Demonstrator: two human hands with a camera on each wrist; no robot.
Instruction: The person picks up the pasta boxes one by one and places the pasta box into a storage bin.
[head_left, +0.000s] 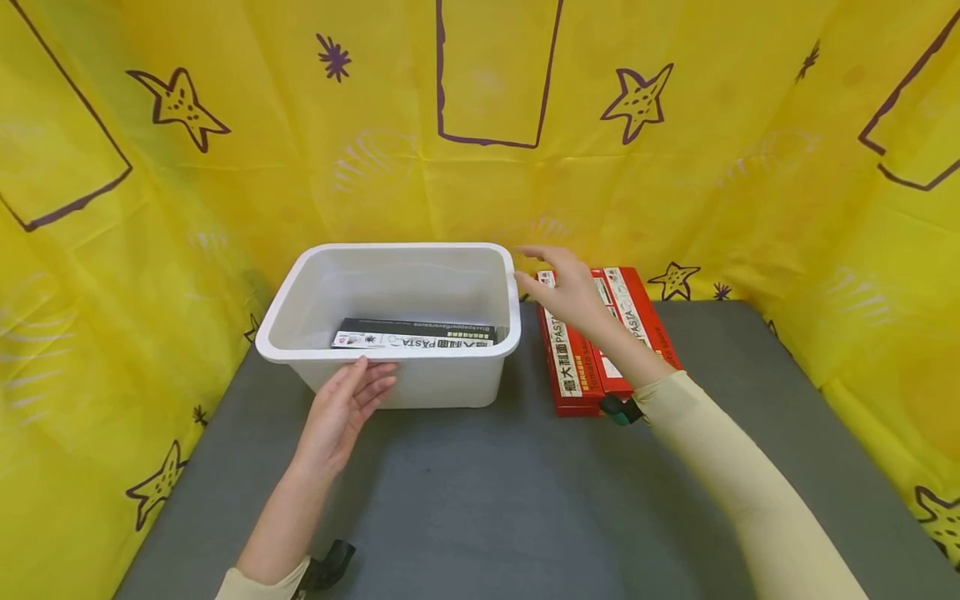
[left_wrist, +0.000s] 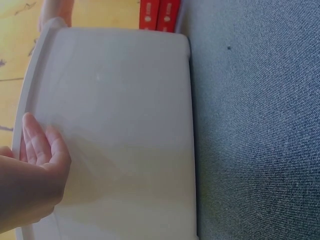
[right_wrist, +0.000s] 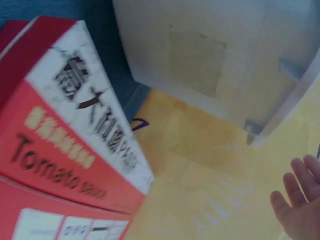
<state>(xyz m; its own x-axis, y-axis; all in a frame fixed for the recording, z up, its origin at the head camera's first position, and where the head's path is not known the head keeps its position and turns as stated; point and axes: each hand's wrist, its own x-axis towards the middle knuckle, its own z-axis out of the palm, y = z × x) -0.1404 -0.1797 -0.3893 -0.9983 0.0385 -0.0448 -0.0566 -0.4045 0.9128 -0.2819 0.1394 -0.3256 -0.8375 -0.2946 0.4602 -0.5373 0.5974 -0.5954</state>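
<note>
A white plastic bin [head_left: 420,382] stands at the back of the table, with a black-and-white pasta box [head_left: 412,340] lying inside it. My left hand [head_left: 347,408] touches the front wall just under the rim, its fingers fairly straight; the left wrist view shows the same hand [left_wrist: 37,175] against the bin's side. Beside the bin's right rim, my right hand [head_left: 566,287] hovers with spread fingers and nothing in its grasp. Below it lie red tomato-sauce pasta boxes [head_left: 660,333], side by side. In the right wrist view the hand [right_wrist: 302,200] appears apart from the bin.
A grey cloth-like tabletop [head_left: 480,500] spreads in front of the bin. Yellow curtain [head_left: 487,192] with drawn starfish hangs close behind the bin and along both sides.
</note>
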